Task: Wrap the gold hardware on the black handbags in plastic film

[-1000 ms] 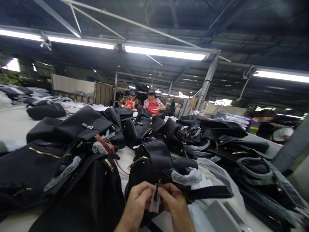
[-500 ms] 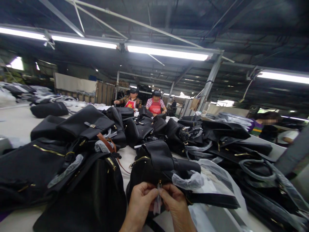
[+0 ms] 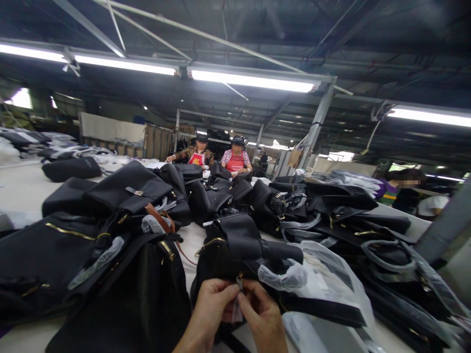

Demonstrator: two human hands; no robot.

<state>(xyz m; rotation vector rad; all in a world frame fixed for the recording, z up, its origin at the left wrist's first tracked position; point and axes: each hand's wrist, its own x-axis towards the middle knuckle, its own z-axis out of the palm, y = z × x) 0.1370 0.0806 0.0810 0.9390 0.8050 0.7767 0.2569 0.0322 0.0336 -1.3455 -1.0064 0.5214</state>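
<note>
At bottom centre, my left hand (image 3: pixel 209 310) and right hand (image 3: pixel 262 317) are both pinched shut on a small wrapped tab (image 3: pixel 235 313). It hangs from the black bag (image 3: pixel 235 240) just above them. Crumpled plastic (image 3: pixel 285 278) lies at its right. Other bags (image 3: pixel 128 189) are heaped behind, and two seated people (image 3: pixel 235 159) are mid-frame, far off.

Head-worn view, forward, slightly downward
</note>
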